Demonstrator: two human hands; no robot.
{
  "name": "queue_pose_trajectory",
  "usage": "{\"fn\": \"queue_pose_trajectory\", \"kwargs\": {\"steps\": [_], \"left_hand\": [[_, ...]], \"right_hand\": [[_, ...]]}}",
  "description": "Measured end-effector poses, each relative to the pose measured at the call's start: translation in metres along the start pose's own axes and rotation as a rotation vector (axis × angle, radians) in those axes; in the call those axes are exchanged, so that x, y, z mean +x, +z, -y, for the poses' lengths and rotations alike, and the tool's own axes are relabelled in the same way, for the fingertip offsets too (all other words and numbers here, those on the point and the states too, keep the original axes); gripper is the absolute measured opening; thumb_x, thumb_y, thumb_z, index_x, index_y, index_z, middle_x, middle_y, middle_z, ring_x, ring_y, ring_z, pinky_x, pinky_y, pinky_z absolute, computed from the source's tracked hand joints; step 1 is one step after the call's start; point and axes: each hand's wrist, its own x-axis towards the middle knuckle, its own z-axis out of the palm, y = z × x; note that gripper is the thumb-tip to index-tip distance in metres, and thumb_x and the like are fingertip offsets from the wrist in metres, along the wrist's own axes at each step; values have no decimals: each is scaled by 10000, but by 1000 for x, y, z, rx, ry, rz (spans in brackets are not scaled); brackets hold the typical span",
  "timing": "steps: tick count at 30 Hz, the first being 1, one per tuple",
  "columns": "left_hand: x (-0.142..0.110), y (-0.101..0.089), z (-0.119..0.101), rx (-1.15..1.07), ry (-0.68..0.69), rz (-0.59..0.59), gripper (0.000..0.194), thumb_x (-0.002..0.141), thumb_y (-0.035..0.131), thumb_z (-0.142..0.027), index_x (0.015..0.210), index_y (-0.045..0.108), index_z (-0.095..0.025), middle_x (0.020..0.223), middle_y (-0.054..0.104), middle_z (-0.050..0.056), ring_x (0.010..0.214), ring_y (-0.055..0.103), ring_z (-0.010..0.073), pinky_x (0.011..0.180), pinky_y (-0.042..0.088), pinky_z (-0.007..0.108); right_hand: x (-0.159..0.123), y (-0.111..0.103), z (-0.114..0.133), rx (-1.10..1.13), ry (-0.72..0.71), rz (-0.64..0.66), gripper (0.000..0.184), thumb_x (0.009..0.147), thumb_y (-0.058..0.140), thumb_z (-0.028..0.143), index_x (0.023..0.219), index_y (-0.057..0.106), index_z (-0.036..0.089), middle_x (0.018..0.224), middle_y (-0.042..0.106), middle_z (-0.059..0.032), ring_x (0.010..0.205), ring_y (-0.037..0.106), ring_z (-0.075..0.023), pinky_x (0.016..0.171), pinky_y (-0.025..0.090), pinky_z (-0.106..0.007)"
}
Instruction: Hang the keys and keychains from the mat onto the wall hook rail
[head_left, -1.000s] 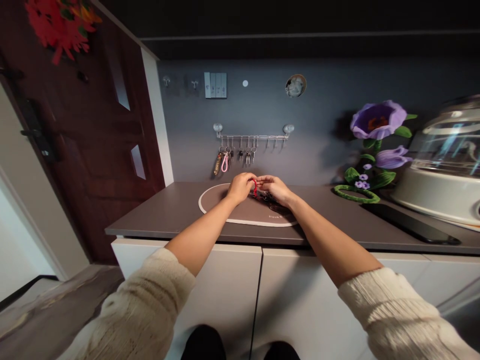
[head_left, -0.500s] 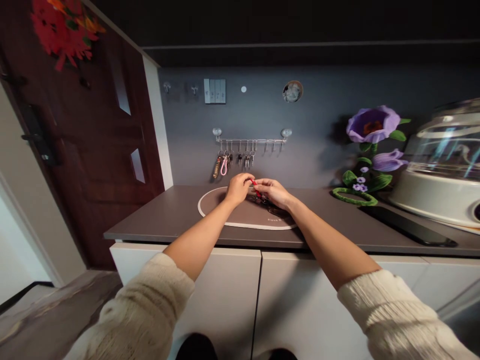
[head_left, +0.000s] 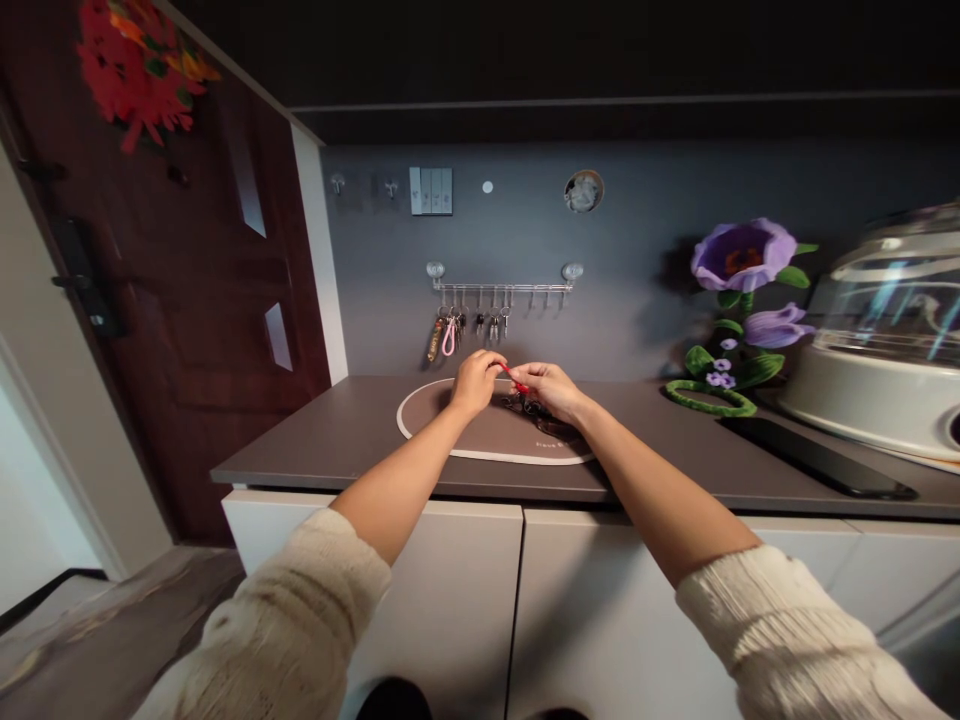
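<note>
Dark counter (head_left: 345,430) beneath a pale-rimmed mat (head_left: 480,437); over it I see the left hand (head_left: 473,383) and right hand (head_left: 555,389), about equally near, fingertips pinching opposite portions of a red strap (head_left: 513,377) that slants between them, lower rightward

Both arms extended forward, converging. Left hand (head_left: 475,384) and right hand (head_left: 550,390) near each other, fingers pinched, palms not visible. Sleeves (head_left: 311,590) pushed up near elbows.
</note>
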Motion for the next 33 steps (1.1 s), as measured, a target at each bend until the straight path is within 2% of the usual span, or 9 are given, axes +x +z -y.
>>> {"fn": "queue_pose_trajectory", "kwargs": {"steps": [5,9,15,19,24,29,33], "left_hand": [[-1,2,4,37,14,12,185,802,461,-125,836,636,-176,890,622,34,863,550,133,809,414,243],[-3,4,9,102,-31,38,160,802,488,-159,858,635,-189,898,617,37,863,548,144,804,410,256],[-8,7,11,223,-34,128,199,844,439,-231,860,632,-184,884,614,50,862,544,150,800,402,260],[-11,9,10,295,-44,185,232,859,400,-236,863,625,-178,884,609,59,859,544,151,791,402,260],[-13,13,10,362,-92,276,238,858,384,-228,848,616,-173,890,605,66,858,552,154,779,406,261],[-13,15,9,396,-80,324,248,863,370,-242,843,606,-168,911,605,86,873,561,177,777,416,289],[-14,15,8,399,-92,366,256,864,372,-260,856,609,-164,936,610,100,898,562,184,791,417,295]], "right_hand": [[1,-1,-2,-21,-2,9,283,616,694,391,709,616,135,592,597,2,523,497,-68,561,386,-209],[1,-1,-3,8,3,-41,285,604,698,388,694,594,138,586,591,2,510,487,-66,534,373,-204],[0,2,1,65,0,-139,322,571,707,413,699,581,145,579,582,9,513,490,-69,521,365,-199],[-1,4,3,73,-36,-144,315,594,690,427,693,580,149,586,582,15,487,467,-60,517,369,-203],[-1,3,3,145,-49,-162,335,582,711,428,729,577,158,648,598,6,558,527,-77,562,413,-209],[2,1,8,127,-58,-192,334,603,705,420,764,567,161,682,595,-6,566,534,-83,524,427,-203],[9,0,19,123,-59,-227,263,652,676,378,733,541,168,655,578,-9,533,530,-91,478,424,-212]]}}
